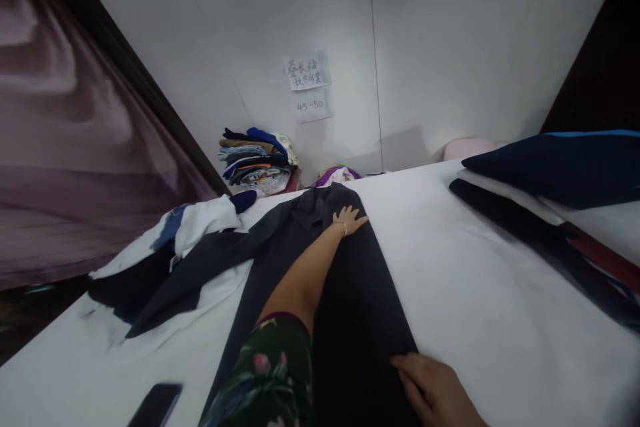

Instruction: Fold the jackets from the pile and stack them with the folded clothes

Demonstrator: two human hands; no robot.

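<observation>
On the far end of a black long-sleeved garment of plain cloth (370, 307), the left hand (350, 221) lies palm down, its fingers fanned apart and pressing on the fabric without gripping it. Close to the garment's near right edge, the right hand (435, 387) has its fingers bent and gathered against the cloth; whether they pinch it cannot be told. A thin, pale bracelet (344, 227) circles the left wrist, and a dark green floral sleeve (270, 367) covers the upper part of that arm, lying across the garment.

The black garment is spread lengthwise on a white-covered bench (470, 293), one of its sleeves stretched out to the left over part of a loose heap of white, blue and black clothes (207, 221). Nearer, at the lower left, rests a dark, flat, phone-shaped object (156, 404). Along the right side sits a layered pile of navy, white and red clothes (560, 173). Past the bench's far edge, a tall stack of folded multicoloured clothes (257, 159) rises near a purple and white bundle (337, 175). Two white handwritten paper notes (310, 73) hang on the pale grey wall (440, 47), the lower reading "45-50".
</observation>
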